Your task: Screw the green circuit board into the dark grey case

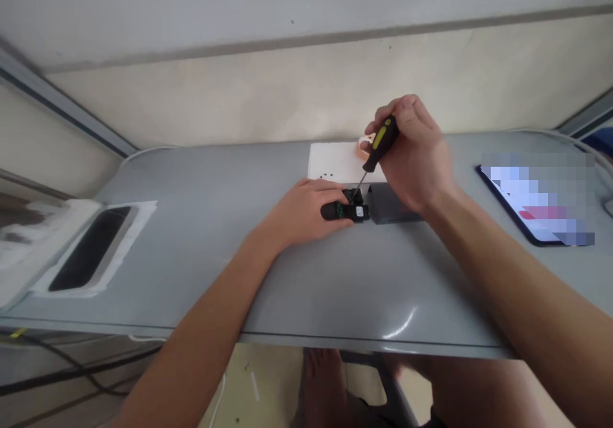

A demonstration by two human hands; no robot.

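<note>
My left hand (304, 212) is closed on a small black device (345, 210) that lies on the grey table (201, 223), a green circuit board showing at its edge. My right hand (416, 153) is wrapped round a screwdriver (379, 142) with a black and yellow handle. It is tilted, and its thin shaft points down into the top of the device. A dark grey box (390, 203) sits right beside the device, under my right hand.
A white power strip (335, 163) lies just behind the hands against the wall. A phone (531, 204) with a lit screen lies at the right. At the left there is a dark slot framed in white (90, 249). Cables run on the floor below.
</note>
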